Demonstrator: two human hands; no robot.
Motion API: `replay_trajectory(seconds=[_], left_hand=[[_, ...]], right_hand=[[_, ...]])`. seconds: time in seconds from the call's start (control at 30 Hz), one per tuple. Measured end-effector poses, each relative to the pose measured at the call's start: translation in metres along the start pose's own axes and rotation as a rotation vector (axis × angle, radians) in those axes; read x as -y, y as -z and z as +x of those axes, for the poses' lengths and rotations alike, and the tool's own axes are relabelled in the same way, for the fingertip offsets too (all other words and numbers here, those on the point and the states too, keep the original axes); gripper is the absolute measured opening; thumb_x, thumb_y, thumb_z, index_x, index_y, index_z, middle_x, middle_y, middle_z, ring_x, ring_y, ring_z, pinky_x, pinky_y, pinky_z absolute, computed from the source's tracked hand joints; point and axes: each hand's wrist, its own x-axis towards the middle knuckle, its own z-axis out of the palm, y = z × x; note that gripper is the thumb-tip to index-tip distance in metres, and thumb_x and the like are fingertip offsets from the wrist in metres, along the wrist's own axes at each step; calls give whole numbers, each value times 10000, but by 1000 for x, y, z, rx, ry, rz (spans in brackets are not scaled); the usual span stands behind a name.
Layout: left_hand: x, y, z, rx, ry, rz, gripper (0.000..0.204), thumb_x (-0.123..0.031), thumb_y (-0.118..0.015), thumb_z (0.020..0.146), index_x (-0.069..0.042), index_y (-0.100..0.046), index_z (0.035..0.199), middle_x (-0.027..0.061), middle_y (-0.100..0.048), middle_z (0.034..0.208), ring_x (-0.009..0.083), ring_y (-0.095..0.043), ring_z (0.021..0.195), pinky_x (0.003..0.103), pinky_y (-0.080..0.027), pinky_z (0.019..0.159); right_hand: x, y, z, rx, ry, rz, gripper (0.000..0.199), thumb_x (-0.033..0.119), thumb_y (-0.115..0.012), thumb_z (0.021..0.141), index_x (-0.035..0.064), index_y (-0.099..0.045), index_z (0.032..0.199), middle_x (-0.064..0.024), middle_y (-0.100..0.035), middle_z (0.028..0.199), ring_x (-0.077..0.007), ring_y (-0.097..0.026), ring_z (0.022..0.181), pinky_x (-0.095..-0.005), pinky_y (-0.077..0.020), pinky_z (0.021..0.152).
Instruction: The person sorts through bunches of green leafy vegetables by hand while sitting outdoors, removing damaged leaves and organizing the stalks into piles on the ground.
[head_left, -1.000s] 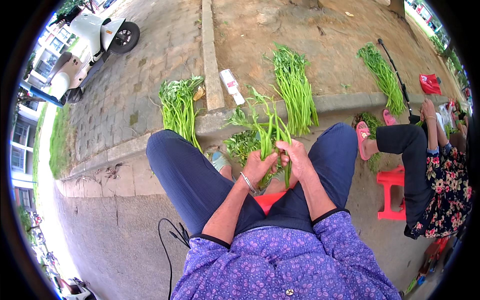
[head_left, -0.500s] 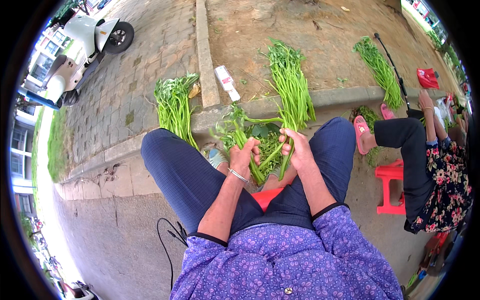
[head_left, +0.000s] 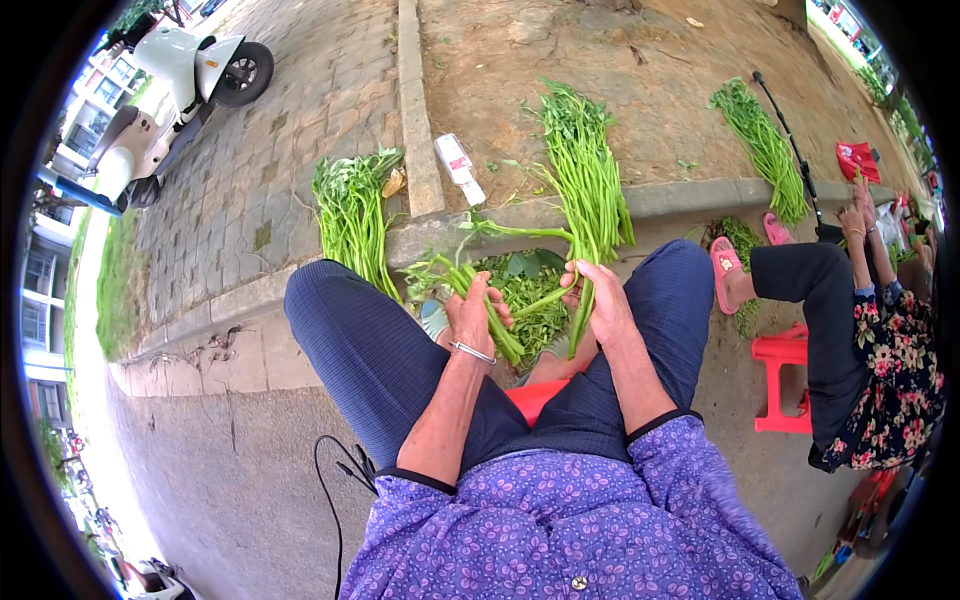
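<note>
My left hand (head_left: pixel 472 315) is closed round a small bunch of green vegetable stalks (head_left: pixel 508 346), whose leafy ends stick out on the far side. Over at my right knee, my right hand (head_left: pixel 603 304) grips more green stalks (head_left: pixel 580 330), thumb and fingers pinched near their upper part. One stalk bends across from the right hand toward the left bunch. Below both hands, a heap of loose green leaves and trimmings (head_left: pixel 535 292) lies between my feet. A large bundle of long stalks (head_left: pixel 585 170) rests on the kerb just beyond my right hand.
Another leafy bundle (head_left: pixel 352 205) lies on the kerb beyond my left knee, beside a white-and-red packet (head_left: pixel 458 168). At right, a co-worker's hands (head_left: pixel 858 215) are near a further bundle (head_left: pixel 765 150), a black pole (head_left: pixel 790 135) and a red stool (head_left: pixel 782 375). A scooter (head_left: pixel 165 100) stands far left.
My hands have spread slightly apart, the left shifting left with its bunch. The stalk between them is stretched out more. The co-worker's hands have moved a little.
</note>
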Motion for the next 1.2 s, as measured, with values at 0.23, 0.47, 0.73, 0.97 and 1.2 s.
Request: replay_trajectory(seconds=[0.23,0.47,0.73,0.97,1.2], left_hand=[[1,2,0,224,-99,-65,318,-250,-512,907,-47,-517,1153,73,-591,888,205,-624,733,327,-537,537],[4,-6,-7,473,10,-32,349,-282,-520,907,-74,-504,1187,81,-580,1057,230,-580,983,363,-535,693],[10,-12,-11,544,64,-26,304,-210,-503,919,-29,-508,1163,78,-594,961,195,-602,826,365,-554,666],[14,-10,-6,577,124,-21,335,-290,-484,928,-24,-526,1128,73,-603,906,190,-603,770,366,-535,669],[8,-4,1,410,118,-77,353,-323,-463,934,-28,-519,1119,100,-590,994,230,-596,879,372,-521,729]], right_hand=[[4,-5,-3,68,19,161,185,204,-551,861,44,-563,953,-10,-545,701,-96,-512,572,-255,-452,529],[-1,-15,-11,170,-60,93,199,159,-646,793,29,-588,933,39,-453,619,-60,-417,461,-240,-393,448],[-11,-27,-16,235,-82,-12,172,111,-643,775,20,-596,913,2,-526,666,-51,-442,466,-227,-380,414],[-9,-30,-19,226,-45,-85,124,101,-621,769,34,-581,864,9,-529,632,-56,-456,484,-209,-364,409],[-6,-22,-13,165,-3,-94,158,160,-583,780,18,-588,851,-6,-549,646,-66,-468,498,-208,-349,404]])
